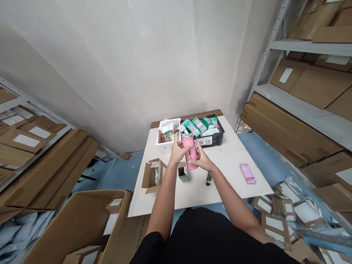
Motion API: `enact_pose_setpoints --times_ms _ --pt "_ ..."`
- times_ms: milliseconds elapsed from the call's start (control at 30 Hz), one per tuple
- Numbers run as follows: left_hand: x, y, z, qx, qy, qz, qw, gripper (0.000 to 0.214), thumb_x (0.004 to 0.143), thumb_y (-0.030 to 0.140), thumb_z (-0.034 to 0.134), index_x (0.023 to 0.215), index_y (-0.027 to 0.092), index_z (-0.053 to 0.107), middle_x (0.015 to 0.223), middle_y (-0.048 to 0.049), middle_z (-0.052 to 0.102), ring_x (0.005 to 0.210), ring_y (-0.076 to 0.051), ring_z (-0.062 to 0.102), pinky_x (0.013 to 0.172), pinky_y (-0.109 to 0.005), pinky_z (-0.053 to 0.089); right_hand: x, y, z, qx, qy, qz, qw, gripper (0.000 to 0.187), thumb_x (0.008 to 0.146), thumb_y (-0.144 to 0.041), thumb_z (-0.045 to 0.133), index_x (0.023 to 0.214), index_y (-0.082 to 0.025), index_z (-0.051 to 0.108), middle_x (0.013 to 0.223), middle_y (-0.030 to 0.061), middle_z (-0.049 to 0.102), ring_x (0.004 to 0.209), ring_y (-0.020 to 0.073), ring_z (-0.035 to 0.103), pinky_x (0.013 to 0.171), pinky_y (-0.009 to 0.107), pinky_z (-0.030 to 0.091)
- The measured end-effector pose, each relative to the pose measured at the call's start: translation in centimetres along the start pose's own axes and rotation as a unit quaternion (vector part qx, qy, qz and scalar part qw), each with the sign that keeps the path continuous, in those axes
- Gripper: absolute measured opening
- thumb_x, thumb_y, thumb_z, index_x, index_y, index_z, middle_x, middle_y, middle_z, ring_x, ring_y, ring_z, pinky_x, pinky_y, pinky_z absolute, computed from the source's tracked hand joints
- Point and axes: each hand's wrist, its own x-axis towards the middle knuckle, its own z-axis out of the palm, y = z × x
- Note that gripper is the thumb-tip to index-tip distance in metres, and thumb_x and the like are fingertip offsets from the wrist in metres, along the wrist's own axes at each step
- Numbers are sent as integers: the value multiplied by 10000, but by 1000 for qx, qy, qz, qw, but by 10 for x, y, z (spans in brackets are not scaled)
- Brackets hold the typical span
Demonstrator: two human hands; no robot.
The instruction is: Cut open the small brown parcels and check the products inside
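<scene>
Both of my hands hold a pink cylindrical bottle (190, 152) upright above the white table (233, 161). My left hand (177, 150) grips its upper left side, fingers curled near the lid. My right hand (201, 159) wraps the lower right side. Just below the bottle stands a small open green and white carton (183, 172). A black and yellow utility knife (208, 178) lies on the table beside my right wrist.
A white bin (162, 141) with small items and a black basket (217, 137) of green boxes sit at the table's far edge. An open brown box (152, 175) rests at left, a blurred pink object (248, 173) at right. Cardboard cartons crowd the floor and shelves on both sides.
</scene>
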Motion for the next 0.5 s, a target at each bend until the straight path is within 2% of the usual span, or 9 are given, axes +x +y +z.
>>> enact_pose_setpoints --times_ms 67,167,267,367,500 --pt "0 2 5 -14 -22 4 1000 1326 754 468 898 1696 310 -23 1273 -91 702 1084 -224 706 998 -421 570 -1 -3 -3 14 -8 11 1000 1323 715 -419 910 1697 -367 24 1287 72 671 1073 246 696 945 426 585" --pt "0 3 12 6 -16 27 1000 1281 761 502 890 1699 311 40 1456 -126 613 1240 -261 648 1080 -430 523 -2 -5 -6 -21 42 6 999 1377 667 -407 949 1703 -333 43 1216 69 692 1028 254 698 948 442 577" --pt "1 2 14 26 17 27 999 1279 743 509 903 1698 277 85 1390 -139 658 1150 -261 689 1017 -422 562 0 -4 -7 -37 35 -8 999 1372 677 -416 950 1704 -331 44 1295 92 669 1108 262 674 998 443 551" --pt "2 2 9 20 10 27 999 1244 765 523 879 1695 273 91 1262 -117 718 1009 -227 725 930 -400 598 4 0 -6 -7 -1 4 1000 1333 716 -426 914 1699 -368 16 1295 76 658 1069 245 685 944 421 571" --pt "6 1 0 51 20 44 998 1265 737 497 910 1691 332 97 1381 -120 650 1145 -235 684 945 -367 589 11 8 0 -25 62 8 998 1419 645 -395 952 1696 -379 -1 1232 65 653 973 233 677 851 403 595"
